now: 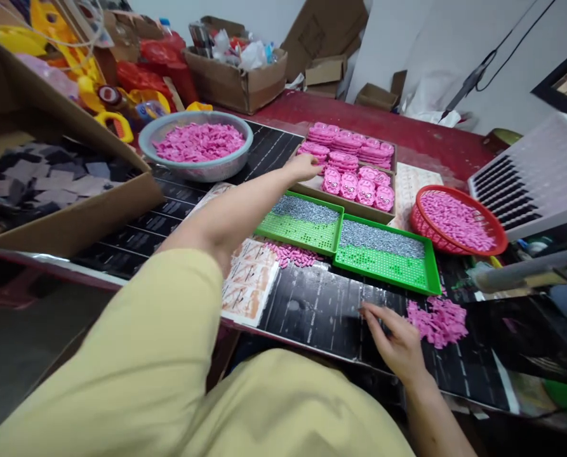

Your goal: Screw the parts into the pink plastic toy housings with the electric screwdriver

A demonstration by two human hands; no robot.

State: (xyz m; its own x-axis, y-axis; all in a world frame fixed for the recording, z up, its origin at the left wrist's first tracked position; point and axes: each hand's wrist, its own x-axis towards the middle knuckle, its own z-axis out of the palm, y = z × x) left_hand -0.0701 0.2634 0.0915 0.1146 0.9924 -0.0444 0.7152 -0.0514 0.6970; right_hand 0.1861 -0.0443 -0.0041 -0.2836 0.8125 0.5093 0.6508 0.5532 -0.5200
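My left hand [303, 167] reaches out to the left edge of a shallow cardboard box [347, 207] filled with stacked pink face-shaped pieces [344, 160]. Its fingers are bent together at the stacks, and what lies between them is hidden. Low over the black tabletop [312, 304], my right hand [395, 336] pinches thumb and forefinger together; anything held there is too small to name. Beside it on the right lies a heap of small pink plastic parts [439, 321]. Two green trays [383, 270] with small silvery metal bits [378, 238] sit between the hands and the box.
A grey basin [197, 166] of pink parts stands at the back left, a red basket [459, 244] of pink pieces at the right. An open carton [121, 209] with dark and grey scraps fills the left. Small pink pieces [296, 255] lie before the trays.
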